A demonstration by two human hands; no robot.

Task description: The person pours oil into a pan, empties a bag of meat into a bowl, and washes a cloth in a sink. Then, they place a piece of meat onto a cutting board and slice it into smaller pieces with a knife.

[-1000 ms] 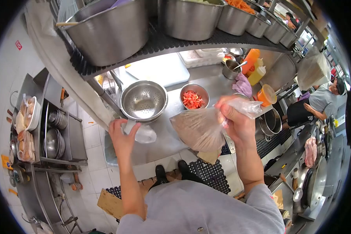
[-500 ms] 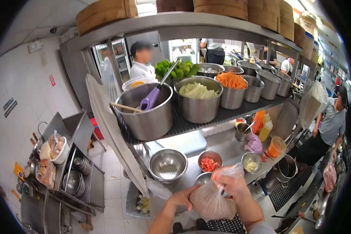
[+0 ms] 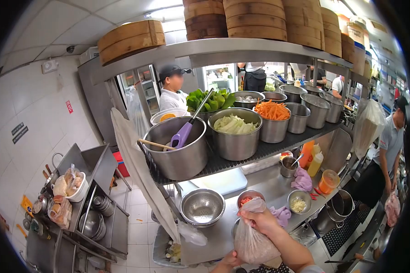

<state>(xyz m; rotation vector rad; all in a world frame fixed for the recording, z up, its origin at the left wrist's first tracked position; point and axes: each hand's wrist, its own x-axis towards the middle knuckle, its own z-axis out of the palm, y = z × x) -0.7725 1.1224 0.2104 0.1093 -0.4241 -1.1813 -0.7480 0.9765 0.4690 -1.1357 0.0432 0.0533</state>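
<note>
Your right hand (image 3: 258, 220) is clamped on the gathered neck of the plastic bag (image 3: 254, 243), which hangs full over the front edge of the counter (image 3: 214, 239). Your left hand (image 3: 228, 260) sits low under the bag; I cannot tell whether it grips. If the neck slips, the bag could drop or spill beside the colander (image 3: 202, 207) and the bowl of chopped red pieces (image 3: 247, 198)

Right hand (image 3: 261, 221) gripping the gathered neck of a filled plastic bag (image 3: 253, 243), left hand (image 3: 230, 260) under the bag's base, steel colander (image 3: 202, 207) up-left of the right hand, bowl of red pieces (image 3: 249, 198) just above it, purple cloth (image 3: 282, 212) beside it
</note>
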